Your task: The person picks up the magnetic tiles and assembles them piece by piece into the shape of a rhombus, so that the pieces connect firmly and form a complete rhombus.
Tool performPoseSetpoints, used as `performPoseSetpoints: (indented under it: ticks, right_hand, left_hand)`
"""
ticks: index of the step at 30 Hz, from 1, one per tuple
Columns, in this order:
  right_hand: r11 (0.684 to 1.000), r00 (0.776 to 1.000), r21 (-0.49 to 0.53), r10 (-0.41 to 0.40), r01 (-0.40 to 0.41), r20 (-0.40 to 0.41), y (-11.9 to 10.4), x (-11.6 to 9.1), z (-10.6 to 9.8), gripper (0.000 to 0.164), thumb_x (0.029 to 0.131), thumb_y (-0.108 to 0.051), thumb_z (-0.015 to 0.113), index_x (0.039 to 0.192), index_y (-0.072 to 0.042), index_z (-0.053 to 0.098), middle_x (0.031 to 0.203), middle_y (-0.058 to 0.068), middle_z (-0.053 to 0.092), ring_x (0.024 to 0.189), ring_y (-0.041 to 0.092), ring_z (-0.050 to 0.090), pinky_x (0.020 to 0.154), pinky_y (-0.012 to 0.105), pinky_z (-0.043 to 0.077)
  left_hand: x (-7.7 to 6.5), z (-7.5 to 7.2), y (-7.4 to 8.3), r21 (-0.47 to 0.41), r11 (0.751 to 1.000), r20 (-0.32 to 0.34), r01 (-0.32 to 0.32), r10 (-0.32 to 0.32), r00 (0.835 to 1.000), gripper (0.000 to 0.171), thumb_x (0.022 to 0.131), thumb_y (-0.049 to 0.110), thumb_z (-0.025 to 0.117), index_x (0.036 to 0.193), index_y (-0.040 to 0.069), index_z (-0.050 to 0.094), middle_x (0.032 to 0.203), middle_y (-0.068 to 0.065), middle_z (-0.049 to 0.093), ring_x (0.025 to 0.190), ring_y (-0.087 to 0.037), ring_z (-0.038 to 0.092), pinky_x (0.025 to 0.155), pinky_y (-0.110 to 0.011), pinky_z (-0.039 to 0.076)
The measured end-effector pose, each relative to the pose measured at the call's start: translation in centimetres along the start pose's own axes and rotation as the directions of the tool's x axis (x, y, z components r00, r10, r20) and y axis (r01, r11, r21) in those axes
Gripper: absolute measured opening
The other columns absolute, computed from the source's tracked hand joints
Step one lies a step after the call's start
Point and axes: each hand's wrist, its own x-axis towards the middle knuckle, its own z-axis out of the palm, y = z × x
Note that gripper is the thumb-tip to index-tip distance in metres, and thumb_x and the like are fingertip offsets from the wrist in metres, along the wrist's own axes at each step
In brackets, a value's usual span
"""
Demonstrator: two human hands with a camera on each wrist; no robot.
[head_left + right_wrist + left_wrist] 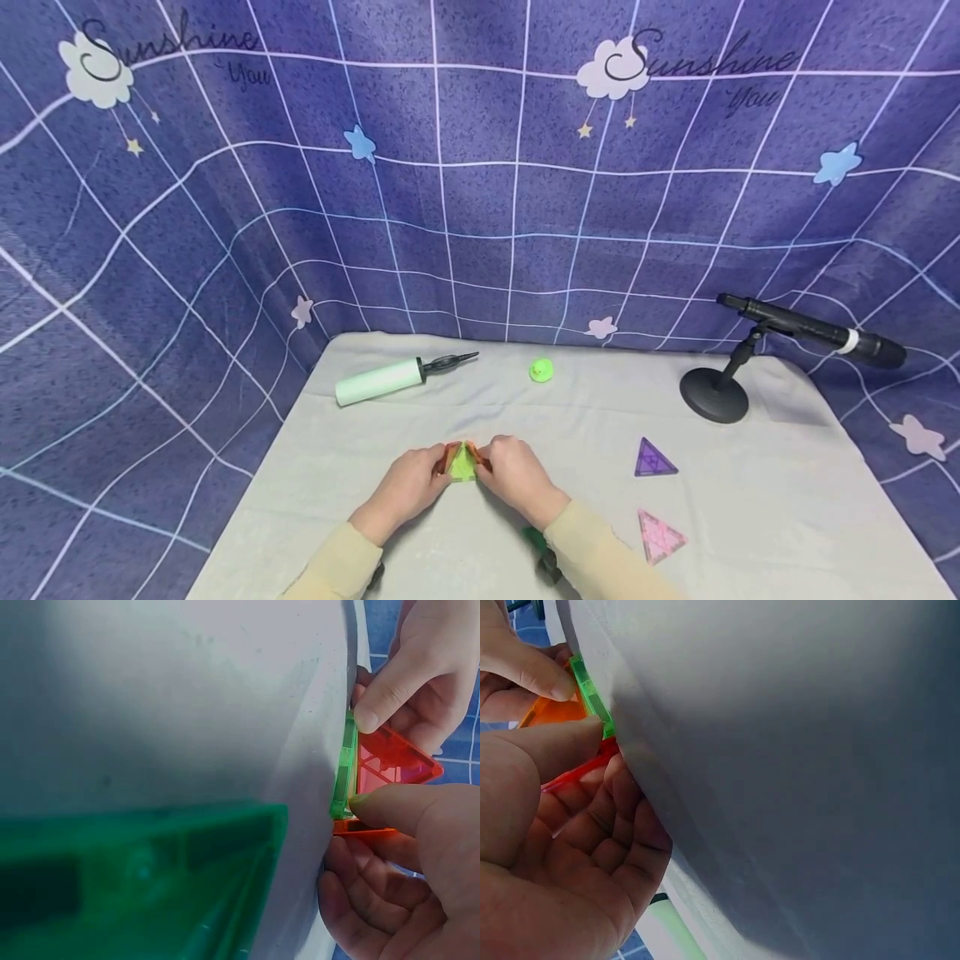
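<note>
Three translucent triangular magnetic tiles meet in a small upright shape on the white-covered table. The lime-green tile (462,467) faces me, with the red tile (397,759) at its left and the orange tile (561,711) at its right. My left hand (408,485) pinches the red tile, its thumb against the corner by the green one. From the other side my right hand (521,477) pinches the orange tile, thumb at the green tile's edge. Fingers hide the shape's back.
To the right lie a purple triangular tile (654,461) and a pink one (660,537). A dark green tile (150,885) is near my right forearm. Farther back are a pale green hand pump (381,382), a green rubber duck (541,370) and a black microphone on a stand (715,395).
</note>
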Motion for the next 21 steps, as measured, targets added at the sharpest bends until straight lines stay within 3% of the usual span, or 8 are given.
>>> performPoseSetpoints:
  ticks: [8, 21]
  right_hand:
    - [0.999, 0.998, -0.018, -0.041, 0.041, -0.04, -0.14, -0.19, 0.04, 0.008, 0.089, -0.011, 0.081, 0.081, -0.013, 0.078, 0.068, -0.006, 0.056, 0.061, 0.005, 0.051, 0.057, 0.023, 0.045]
    - [0.991, 0.995, -0.109, -0.081, 0.074, -0.059, -0.26, -0.33, 0.21, 0.008, 0.088, -0.016, 0.084, 0.082, -0.014, 0.08, 0.069, -0.004, 0.058, 0.063, 0.01, 0.06, 0.059, 0.024, 0.05]
  left_hand:
    - [0.38, -0.55, -0.06, -0.021, 0.999, 0.027, -0.036, 0.037, 0.999, 0.018, 0.094, 0.016, 0.079, 0.09, 0.013, 0.062, 0.065, 0.01, 0.048, 0.057, -0.007, 0.042, 0.054, -0.029, 0.038]
    - [0.45, -0.92, 0.47, 0.009, 0.999, 0.083, -0.032, 0.031, 0.996, 0.027, 0.094, 0.017, 0.078, 0.082, 0.019, 0.054, 0.064, 0.009, 0.045, 0.056, -0.008, 0.039, 0.054, -0.03, 0.037]
